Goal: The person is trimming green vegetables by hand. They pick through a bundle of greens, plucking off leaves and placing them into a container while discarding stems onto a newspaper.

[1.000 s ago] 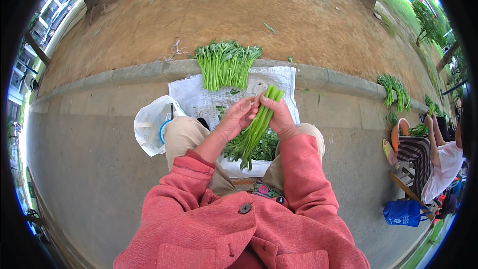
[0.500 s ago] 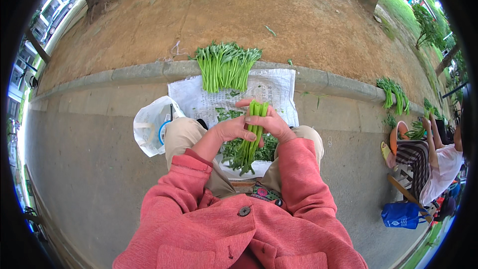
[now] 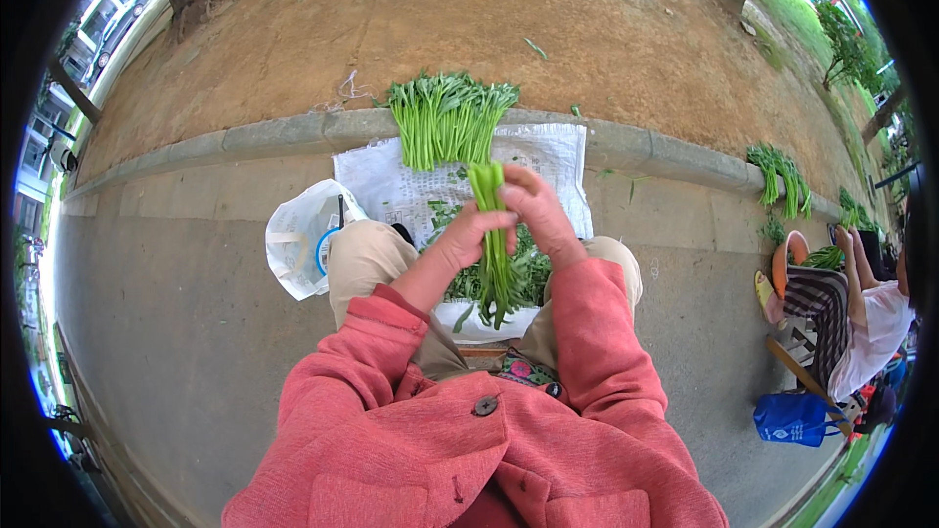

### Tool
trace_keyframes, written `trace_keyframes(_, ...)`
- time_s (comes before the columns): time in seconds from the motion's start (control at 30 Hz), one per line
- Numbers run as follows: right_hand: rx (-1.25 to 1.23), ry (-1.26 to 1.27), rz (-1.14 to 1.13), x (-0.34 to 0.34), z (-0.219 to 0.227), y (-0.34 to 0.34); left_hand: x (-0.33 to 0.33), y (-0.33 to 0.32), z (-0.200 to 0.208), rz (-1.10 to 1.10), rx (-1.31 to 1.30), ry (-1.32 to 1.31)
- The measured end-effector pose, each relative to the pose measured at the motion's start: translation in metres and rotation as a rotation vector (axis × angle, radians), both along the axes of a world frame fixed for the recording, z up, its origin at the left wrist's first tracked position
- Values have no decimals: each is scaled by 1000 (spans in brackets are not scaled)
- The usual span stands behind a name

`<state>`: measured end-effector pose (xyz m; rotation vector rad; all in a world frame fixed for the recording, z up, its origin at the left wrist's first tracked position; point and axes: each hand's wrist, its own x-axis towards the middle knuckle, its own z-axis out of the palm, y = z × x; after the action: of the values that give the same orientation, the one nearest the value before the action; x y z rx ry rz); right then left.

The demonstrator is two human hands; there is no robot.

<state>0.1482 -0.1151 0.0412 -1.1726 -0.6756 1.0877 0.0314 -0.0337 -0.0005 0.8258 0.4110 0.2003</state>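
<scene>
Between my knees I hold a bunch of leafy greens (image 3: 496,284), its cut stem ends up and its leafy tips hanging down. My left hand (image 3: 458,238) is closed around the middle of the stems from the left side. The fingers of my right hand (image 3: 544,217) are bent against the upper stems from the right; part of them is hidden behind the bunch. Below, loose leaves (image 3: 533,274) lie heaped on a white woven sack (image 3: 548,161). A large row of long green stalks (image 3: 440,127) rests at the sack's far edge, against the curb.
A white plastic bag (image 3: 290,235) stands open by my left knee, with a blue round item inside. The curb (image 3: 284,134) runs across ahead, with brown soil beyond. At the right, another person sits near an orange basin (image 3: 785,259), a blue bag (image 3: 788,420) and more greens (image 3: 780,178).
The bunch has shifted slightly up and left and hangs straighter. My right hand has drawn its fingers back from across the stems to the bunch's right side.
</scene>
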Motion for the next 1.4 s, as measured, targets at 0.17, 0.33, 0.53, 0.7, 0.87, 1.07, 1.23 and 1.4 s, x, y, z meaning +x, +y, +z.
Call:
trace_keyframes(0.17, 45, -121, -294, 16, -26, -5, 1, 32, 0, 389, -4, 44)
trace_keyframes(0.33, -11, -231, -113, -11, -38, -6, -1, 38, 2, 557, 125, 92)
trace_keyframes(0.53, -66, -522, -68, -31, -45, -1, 2, 35, -6, 633, 175, 66)
trace_keyframes(0.7, -58, -415, -84, -32, -56, 2, 3, 31, -3, 636, 178, 40)
trace_keyframes(0.87, -51, -467, -66, -32, -55, 2, 6, 27, -3, 671, 171, 38)
trace_keyframes(1.07, -152, -166, -33, -32, -45, 4, 6, 22, -4, 693, 202, 18)
trace_keyframes(1.23, -293, 46, -171, -20, -56, 4, 5, 25, -5, 769, 166, -30)
trace_keyframes(1.4, -174, -174, -212, -15, -65, 1, -5, 44, 9, 766, 37, -65)
